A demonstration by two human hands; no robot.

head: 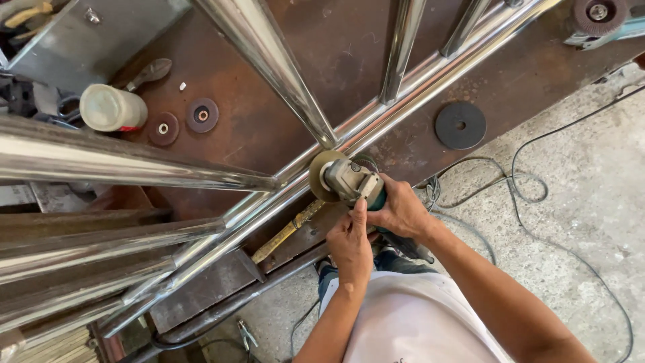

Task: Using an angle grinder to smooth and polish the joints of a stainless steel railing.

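An angle grinder with a yellowish polishing disc presses against the joint of a shiny stainless steel tube frame lying on a rusty brown workbench. My right hand wraps around the grinder's green body from the right. My left hand grips it from below, with the thumb stretched up onto the grey gear head. The disc touches the long diagonal rail just below where a slanted tube meets it.
Two small worn discs and a white plastic container lie on the bench at left, a black disc at right. A second grinder rests top right. Cables trail over the concrete floor. A yellow-handled tool lies under the rail.
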